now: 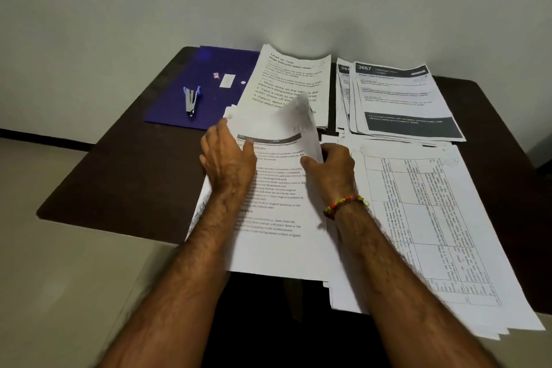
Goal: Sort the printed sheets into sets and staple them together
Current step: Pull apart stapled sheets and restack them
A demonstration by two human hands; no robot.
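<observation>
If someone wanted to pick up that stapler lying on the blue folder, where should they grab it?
Probably around its middle, coming straight down from above. The stapler lies flat on the blue folder, a long narrow body with its head pointing toward the person and its two arms spread at the far end. Nothing crowds its long sides, so a hand's fingers can close across them.

Head camera looks forward and down, close over the table.

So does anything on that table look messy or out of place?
Mostly the paper. The stack of table-printed sheets is fanned out unevenly and hangs over the table's near edge. One sheet curls up where the right hand pinches it. The stapler lies untouched.
</observation>
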